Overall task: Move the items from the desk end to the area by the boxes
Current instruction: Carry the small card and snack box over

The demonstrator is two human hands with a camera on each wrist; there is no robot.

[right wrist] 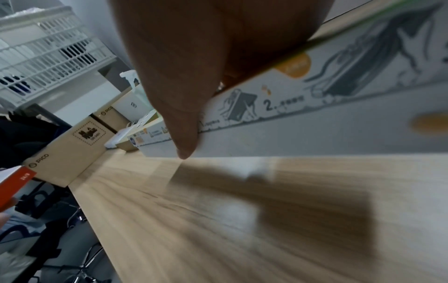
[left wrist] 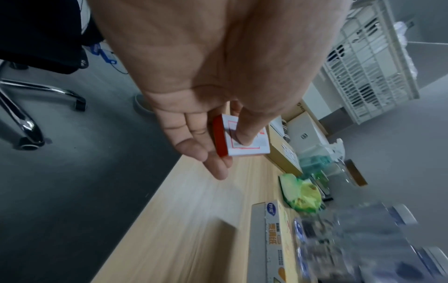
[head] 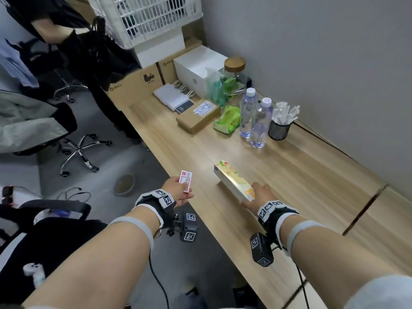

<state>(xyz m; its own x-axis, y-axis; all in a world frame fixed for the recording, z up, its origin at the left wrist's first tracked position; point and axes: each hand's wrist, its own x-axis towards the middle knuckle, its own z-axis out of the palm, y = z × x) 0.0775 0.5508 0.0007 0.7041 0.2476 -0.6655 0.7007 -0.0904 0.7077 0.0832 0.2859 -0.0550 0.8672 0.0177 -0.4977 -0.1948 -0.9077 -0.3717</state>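
Observation:
My left hand [head: 176, 192] holds a small red and white box [head: 186, 181] at the desk's left edge; in the left wrist view the thumb presses the small box [left wrist: 242, 140] against the fingers [left wrist: 201, 145]. My right hand [head: 258, 197] grips the near end of a long yellow box [head: 234, 180], lifted above the wooden desk [head: 289, 175]. The right wrist view shows the thumb [right wrist: 184, 130] across the long box [right wrist: 315, 114], its shadow on the desk below. The cardboard boxes [head: 138, 85] stand at the far end of the desk.
Near the boxes lie a flat brown carton [head: 198, 115], a white case [head: 170, 97], a green packet [head: 228, 119], two water bottles [head: 254, 121], a mesh cup [head: 279, 129] and a jar [head: 235, 70]. A white basket [head: 151, 16] tops the stack. Office chairs [head: 78, 150] and a person [head: 66, 30] stand left.

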